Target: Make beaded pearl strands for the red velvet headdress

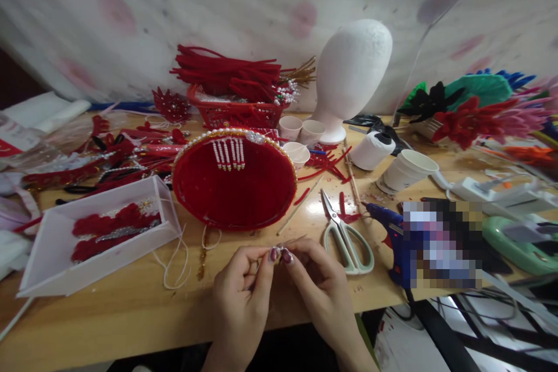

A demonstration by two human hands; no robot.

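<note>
My left hand [244, 290] and my right hand [320, 288] meet over the table's front edge, thumbs and forefingers pinched together. Between the fingertips is a tiny whitish thing, too small to name. Just beyond them stands a red velvet round piece [235, 195] with a pearl and gold trim along its rim. Short rows of white beads [229, 154] hang at its upper part. White thread [176, 270] lies loose to the left of my left hand. Scissors [344, 238] with pale green handles rest partly open beside my right hand.
A white tray [43, 264] holding red pieces sits left. Behind are a red basket [239, 113], a white foam head [353, 70] and paper cups [407, 170]. A thread spool [374, 150], blue glue gun [394, 238] and power strip [501, 195] are right.
</note>
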